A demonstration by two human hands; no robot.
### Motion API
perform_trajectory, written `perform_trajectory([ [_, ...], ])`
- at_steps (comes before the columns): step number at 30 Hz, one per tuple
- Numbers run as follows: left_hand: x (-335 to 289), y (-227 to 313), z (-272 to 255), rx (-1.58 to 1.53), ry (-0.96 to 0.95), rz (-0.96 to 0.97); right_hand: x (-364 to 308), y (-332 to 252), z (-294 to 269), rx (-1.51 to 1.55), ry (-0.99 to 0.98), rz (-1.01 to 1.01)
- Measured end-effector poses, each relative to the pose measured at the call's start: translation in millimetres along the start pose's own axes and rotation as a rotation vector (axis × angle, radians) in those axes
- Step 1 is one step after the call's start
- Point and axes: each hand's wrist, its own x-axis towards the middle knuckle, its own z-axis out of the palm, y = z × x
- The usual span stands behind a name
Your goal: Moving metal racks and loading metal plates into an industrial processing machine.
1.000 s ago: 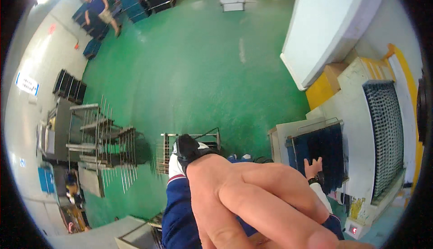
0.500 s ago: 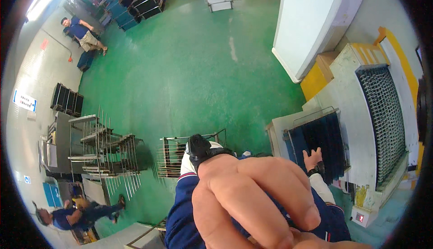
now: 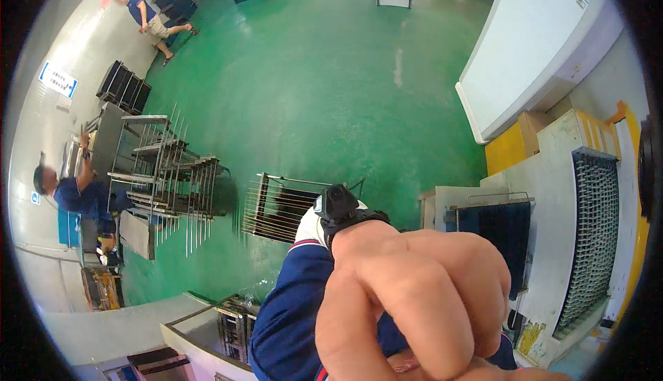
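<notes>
My left hand [image 3: 414, 284] looms large and close in the lower middle, back of the hand up and fingers curled down. Its fingertips, and whatever they may grip, are hidden. A black strap with a boxy black device [image 3: 338, 205] circles that wrist, above a white cuff and a navy sleeve [image 3: 290, 305]. I cannot see my right hand. Beyond my left hand, to the right, stands a rack of dark blue-black panels [image 3: 494, 232], partly covered by my fingers.
A machine with a metal mesh belt [image 3: 594, 243] stands right, below a tall white cabinet [image 3: 532, 49] and a yellow box [image 3: 507, 149]. Metal racks with thin rods [image 3: 166, 181] stand left; a low rack [image 3: 259, 208] is nearer. Two people [image 3: 83, 191] [image 3: 148, 18] are at left.
My view has turned, and the surroundings sit differently. My right hand, earlier over the dark panels, is out of sight. My left hand stays curled close. The near-left person has moved towards the rod racks.
</notes>
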Motion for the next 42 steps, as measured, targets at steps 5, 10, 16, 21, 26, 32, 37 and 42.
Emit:
perform_trajectory([
  [5,7.1,5.3,-12.4,-0.054,-0.120,-0.139,0.5,9.7,13.0,-0.023,0.078,-0.044],
  [10,37.1,-7.7,-37.6,-0.153,-0.528,0.069,2.4,11.9,16.3,0.017,0.042,-0.013],
  [16,34.9,24.0,-42.3,-0.092,-0.547,0.110,8.3,16.9,29.6,0.012,-0.079,0.046],
  [21,63.2,-14.7,-60.7,-0.277,-0.842,0.256,8.0,26.3,40.4,-0.106,0.074,0.027],
  [26,73.7,-43.6,-58.2,-0.432,-0.882,0.621,12.0,24.5,33.6,-0.148,0.004,0.028],
  [32,57.4,-8.5,-65.3,-0.207,-0.730,0.147,9.7,8.3,9.0,-0.243,-0.246,0.069],
  [37,52.9,-9.6,-67.2,-0.148,-0.712,0.130,-25.2,-19.2,-4.0,-0.573,0.436,-0.213],
  [42,48.7,-7.7,-64.3,-0.098,-0.649,0.046,-8.4,-31.3,-30.6,-0.228,-0.413,0.173],
])
